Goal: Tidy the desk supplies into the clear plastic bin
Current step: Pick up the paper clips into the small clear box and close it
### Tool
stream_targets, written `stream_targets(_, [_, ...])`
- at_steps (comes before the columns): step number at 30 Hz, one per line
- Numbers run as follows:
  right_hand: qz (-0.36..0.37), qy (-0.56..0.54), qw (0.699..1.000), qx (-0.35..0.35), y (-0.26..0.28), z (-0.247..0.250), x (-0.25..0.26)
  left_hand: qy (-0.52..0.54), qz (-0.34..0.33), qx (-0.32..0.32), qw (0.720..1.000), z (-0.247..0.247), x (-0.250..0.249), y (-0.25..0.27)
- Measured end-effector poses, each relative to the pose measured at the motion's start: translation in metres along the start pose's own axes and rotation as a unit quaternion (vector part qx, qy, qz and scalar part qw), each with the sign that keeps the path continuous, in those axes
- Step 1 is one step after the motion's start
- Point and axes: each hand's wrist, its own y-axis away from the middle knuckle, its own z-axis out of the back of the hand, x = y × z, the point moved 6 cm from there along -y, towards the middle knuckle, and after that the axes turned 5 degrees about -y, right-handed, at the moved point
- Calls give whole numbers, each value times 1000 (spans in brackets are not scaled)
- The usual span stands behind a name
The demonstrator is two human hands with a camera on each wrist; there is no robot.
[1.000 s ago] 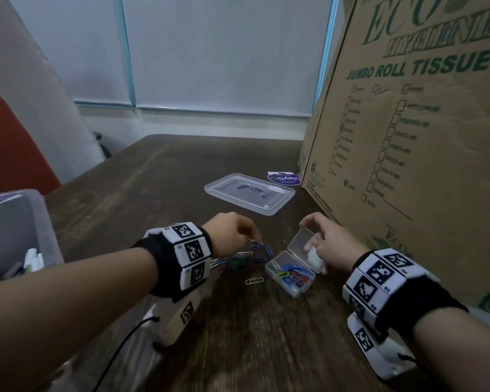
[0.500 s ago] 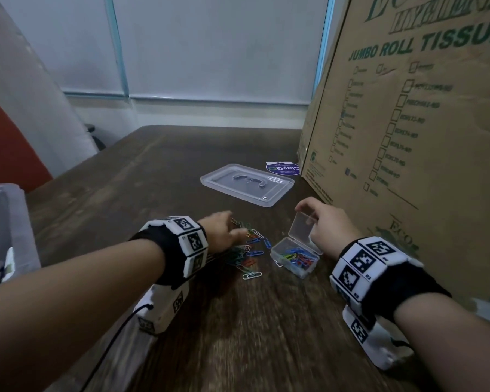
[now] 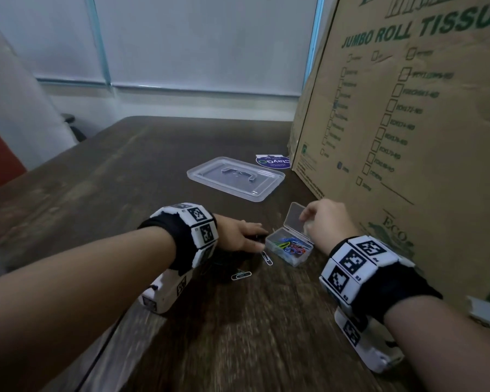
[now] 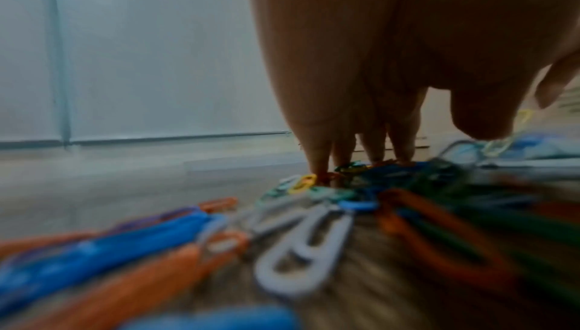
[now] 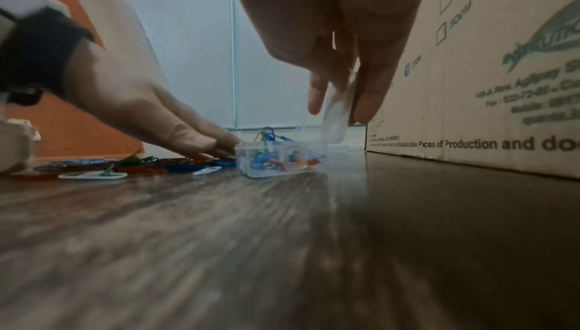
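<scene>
— Which step is this?
— Gathering loose paper clips (image 3: 241,275) into the small clip box (image 3: 290,248). My left hand (image 3: 239,236), fingers straight, presses the pile at the box's nine o'clock. My right hand (image 3: 327,224) pinches its hinged lid (image 3: 296,219) open.
— Next?
— Sweep them over the rim; the bin itself isn't visible.

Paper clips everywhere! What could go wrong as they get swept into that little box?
1. The box is light and the left hand pushes clips flat against its wall; they may jam there or shove it.
2. The right hand pinches only the lid; a slip could snap it shut.
3. Two stray white clips lie outside the sweep and may be missed.
</scene>
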Motion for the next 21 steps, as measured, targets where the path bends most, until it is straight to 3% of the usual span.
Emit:
stream_targets(6, [10,7,1000,4,5,-1,-1,-3,-105,-45,993,-9,-16,28])
stream_targets(10, [25,5,999,28,10,-3,-3,-42,-128,-124,983,-9,-26,43])
stream_targets(13, [31,-6,999,27,15,-1,-3,-78,-83,-163,980,-8,-9,54])
stream_targets(17, [45,-21,998,34,23,-1,1,-79,44,-180,979,-3,24,65])
stream_targets(19, [56,-30,997,47,25,-2,4,-39,104,-134,985,-9,36,67])
stream_targets(21, [69,-37,995,64,26,-4,7,-12,123,-64,990,-19,39,68])
